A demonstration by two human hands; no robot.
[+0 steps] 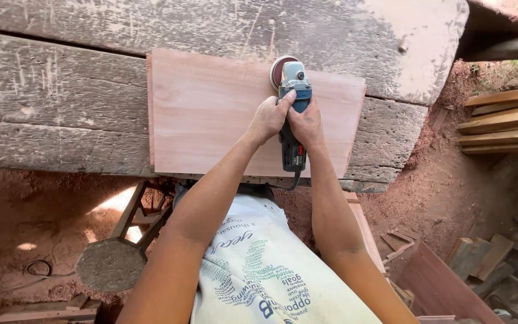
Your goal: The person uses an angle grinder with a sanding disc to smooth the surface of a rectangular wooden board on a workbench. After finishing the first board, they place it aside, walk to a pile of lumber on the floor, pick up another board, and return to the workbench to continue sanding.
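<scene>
A smooth reddish wooden board (pixel 211 114) lies flat on a rough, weathered plank workbench (pixel 61 90). Both my hands grip a blue and grey angle grinder (pixel 294 120) with a round sanding disc (pixel 279 71) pressed on the board's far edge. My left hand (pixel 269 117) wraps the body from the left, thumb up near the head. My right hand (pixel 307 123) clasps the handle from the right. The grinder's black cord hangs off the bench's near edge.
Stacked planks (pixel 505 120) lie at the right. Wood offcuts (pixel 487 258) and a reddish panel (pixel 445 288) sit on the sawdust-covered ground at lower right. A round-topped stool (pixel 110 264) stands at lower left, with a black cable (pixel 37 270) beside it.
</scene>
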